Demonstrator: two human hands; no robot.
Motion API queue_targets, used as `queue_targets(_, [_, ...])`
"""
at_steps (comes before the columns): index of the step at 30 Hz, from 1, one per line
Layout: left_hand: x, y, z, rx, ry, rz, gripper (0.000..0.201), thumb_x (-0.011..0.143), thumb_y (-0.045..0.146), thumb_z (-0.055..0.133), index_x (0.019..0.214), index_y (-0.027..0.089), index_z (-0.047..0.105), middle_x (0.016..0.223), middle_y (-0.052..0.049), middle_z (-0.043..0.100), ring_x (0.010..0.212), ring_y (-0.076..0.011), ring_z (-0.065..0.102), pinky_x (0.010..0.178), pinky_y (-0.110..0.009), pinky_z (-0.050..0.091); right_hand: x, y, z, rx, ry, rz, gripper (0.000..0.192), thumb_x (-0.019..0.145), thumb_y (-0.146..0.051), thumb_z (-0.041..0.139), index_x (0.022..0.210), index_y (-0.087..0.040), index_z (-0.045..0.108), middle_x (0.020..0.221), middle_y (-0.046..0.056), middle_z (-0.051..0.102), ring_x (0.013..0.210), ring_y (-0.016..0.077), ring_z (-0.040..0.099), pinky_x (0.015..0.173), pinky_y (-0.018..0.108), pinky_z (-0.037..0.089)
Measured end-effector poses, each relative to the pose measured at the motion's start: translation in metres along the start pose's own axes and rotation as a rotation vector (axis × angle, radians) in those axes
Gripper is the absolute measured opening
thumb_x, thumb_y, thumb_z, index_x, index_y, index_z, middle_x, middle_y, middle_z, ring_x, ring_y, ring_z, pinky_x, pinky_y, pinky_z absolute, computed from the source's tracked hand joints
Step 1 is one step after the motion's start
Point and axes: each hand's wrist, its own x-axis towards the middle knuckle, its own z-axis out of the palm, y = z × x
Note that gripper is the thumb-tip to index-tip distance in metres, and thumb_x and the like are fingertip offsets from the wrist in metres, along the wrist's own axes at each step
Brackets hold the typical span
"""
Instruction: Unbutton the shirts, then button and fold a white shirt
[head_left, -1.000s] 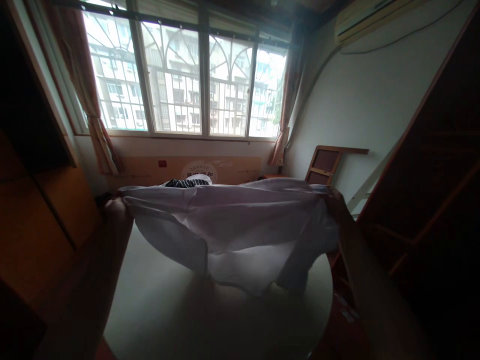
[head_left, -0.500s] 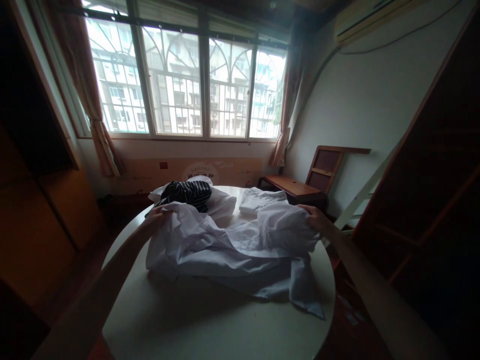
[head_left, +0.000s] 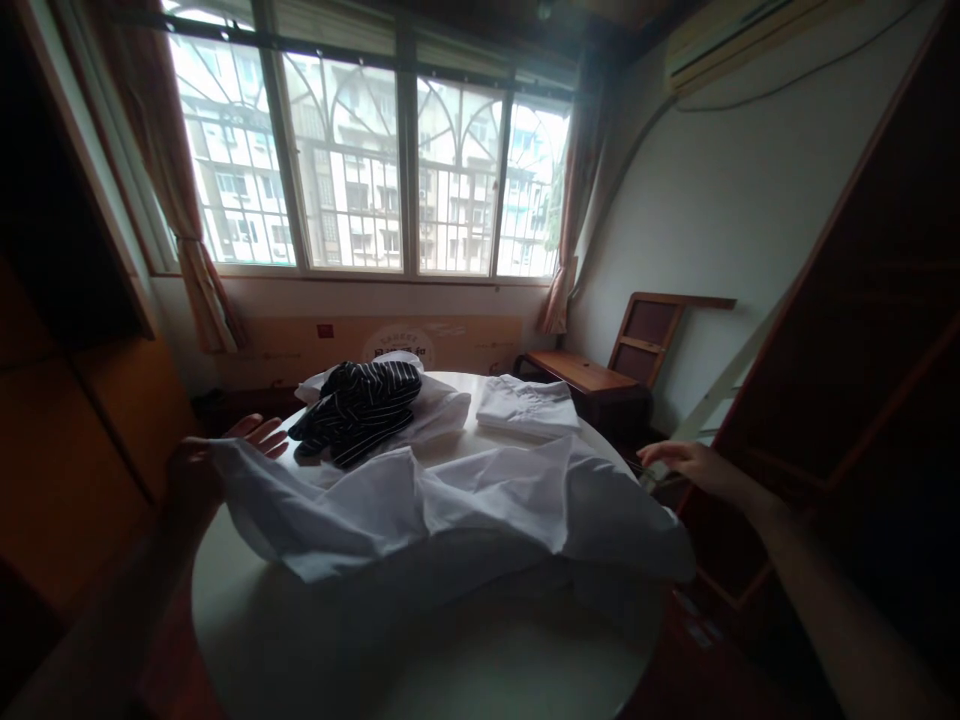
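A large white cloth (head_left: 480, 500) spreads in loose folds across the near half of the round white table (head_left: 420, 660), its left part lifted off the surface. At the raised left corner is my left hand (head_left: 232, 450); the corner appears caught at the thumb while the other fingers stretch out behind it. My right hand (head_left: 690, 468) hovers past the table's right edge, above the cloth's right end and apart from it. Its fingers are extended, somewhat bent, and hold nothing visible. Behind the cloth lies a bundled black garment with white stripes (head_left: 360, 400).
White fabric (head_left: 442, 415) lies under and beside the striped bundle. A folded white cloth (head_left: 529, 405) rests at the table's far right. Beyond stand a low wooden bench (head_left: 577, 370) and a wooden frame (head_left: 649, 335). Dark wooden furniture (head_left: 832, 380) leans in from the right.
Both hands have moved outward and apart. The bunched white cloth has opened out wider and nearer to me. My right hand has let go of its end.
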Motion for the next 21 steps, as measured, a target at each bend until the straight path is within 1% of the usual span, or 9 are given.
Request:
queue_targets(2, [0.006, 0.002, 0.016, -0.060, -0.026, -0.038, 0.051, 0.072, 0.060, 0.031, 0.094, 0.020, 0.055, 0.079, -0.005, 0.066, 0.092, -0.0251, 0.057, 0.074, -0.039, 0.046, 0.016, -0.008, 0.011, -0.054, 0.196, -0.026, 0.032, 0.070, -0.042, 0.049, 0.082, -0.016, 0.064, 0.095, 0.011, 0.064, 0.092, 0.0253, 0.058, 0.086, 0.037, 0.042])
queue_targets(5, [0.012, 0.004, 0.054, 0.049, -0.218, -0.168, 0.060, 0.069, 0.065, 0.030, 0.093, 0.018, 0.059, 0.081, -0.009, 0.066, 0.091, -0.0273, 0.058, 0.074, -0.042, 0.047, 0.034, -0.040, 0.038, -0.061, 0.180, -0.112, 0.037, 0.075, -0.044, 0.044, 0.093, -0.017, 0.061, 0.102, 0.009, 0.062, 0.094, 0.0232, 0.056, 0.084, 0.033, 0.043])
queue_targets(7, [0.009, 0.004, 0.081, 0.203, -0.389, -0.208, 0.059, 0.068, 0.064, 0.036, 0.093, 0.016, 0.061, 0.091, -0.011, 0.066, 0.094, -0.0263, 0.057, 0.078, -0.039, 0.046, 0.040, -0.066, 0.060, -0.070, 0.095, -0.141, 0.036, 0.076, -0.043, 0.045, 0.093, -0.016, 0.062, 0.104, 0.010, 0.061, 0.097, 0.0234, 0.055, 0.085, 0.032, 0.042])
queue_targets(9, [-0.001, 0.004, 0.104, 0.437, -0.593, -0.177, 0.048, 0.064, 0.056, 0.052, 0.093, 0.019, 0.062, 0.099, -0.008, 0.064, 0.095, -0.0242, 0.057, 0.078, -0.035, 0.045, 0.042, -0.088, 0.081, -0.098, -0.082, -0.132, 0.032, 0.073, -0.041, 0.051, 0.088, -0.015, 0.063, 0.099, 0.010, 0.062, 0.091, 0.0233, 0.055, 0.080, 0.031, 0.043])
queue_targets(11, [-0.012, 0.006, 0.117, 0.649, -0.825, -0.162, 0.040, 0.059, 0.046, 0.063, 0.088, 0.020, 0.064, 0.092, -0.004, 0.066, 0.087, -0.0225, 0.058, 0.073, -0.030, 0.046, 0.038, -0.103, 0.094, -0.132, -0.288, -0.158, 0.027, 0.070, -0.038, 0.056, 0.083, -0.015, 0.063, 0.089, 0.007, 0.063, 0.081, 0.0208, 0.056, 0.073, 0.028, 0.044])
queue_targets(13, [-0.022, 0.010, 0.120, 0.725, -0.928, -0.138, 0.034, 0.057, 0.042, 0.065, 0.081, 0.018, 0.066, 0.079, -0.001, 0.066, 0.075, -0.0201, 0.058, 0.065, -0.027, 0.046, 0.029, -0.113, 0.098, -0.125, -0.456, -0.188, 0.024, 0.071, -0.037, 0.057, 0.078, -0.015, 0.063, 0.074, 0.003, 0.061, 0.069, 0.0163, 0.054, 0.063, 0.025, 0.042])
queue_targets(15, [-0.028, 0.015, 0.115, 0.674, -0.980, -0.133, 0.033, 0.055, 0.045, 0.065, 0.075, 0.018, 0.067, 0.070, 0.000, 0.065, 0.066, -0.0186, 0.056, 0.058, -0.025, 0.044, 0.019, -0.119, 0.093, -0.044, -0.615, -0.188, 0.028, 0.073, -0.040, 0.054, 0.077, -0.013, 0.062, 0.066, 0.000, 0.057, 0.061, 0.0123, 0.051, 0.057, 0.022, 0.040])
queue_targets(18, [-0.032, 0.021, 0.107, 0.526, -1.120, -0.204, 0.043, 0.055, 0.057, 0.060, 0.067, 0.017, 0.068, 0.064, -0.004, 0.064, 0.060, -0.0204, 0.056, 0.054, -0.028, 0.043, 0.008, -0.123, 0.081, 0.153, -0.841, -0.149, 0.042, 0.075, -0.050, 0.050, 0.092, -0.013, 0.062, 0.069, 0.001, 0.059, 0.062, 0.0111, 0.053, 0.059, 0.022, 0.041])
queue_targets(21, [-0.037, 0.017, 0.109, 0.530, -1.115, -0.293, 0.059, 0.068, 0.066, 0.037, 0.072, 0.017, 0.069, 0.069, -0.008, 0.065, 0.064, -0.0224, 0.058, 0.059, -0.031, 0.044, 0.007, -0.116, 0.078, 0.236, -0.787, -0.099, 0.051, 0.076, -0.054, 0.045, 0.102, -0.012, 0.057, 0.067, 0.002, 0.059, 0.059, 0.0107, 0.054, 0.058, 0.023, 0.043])
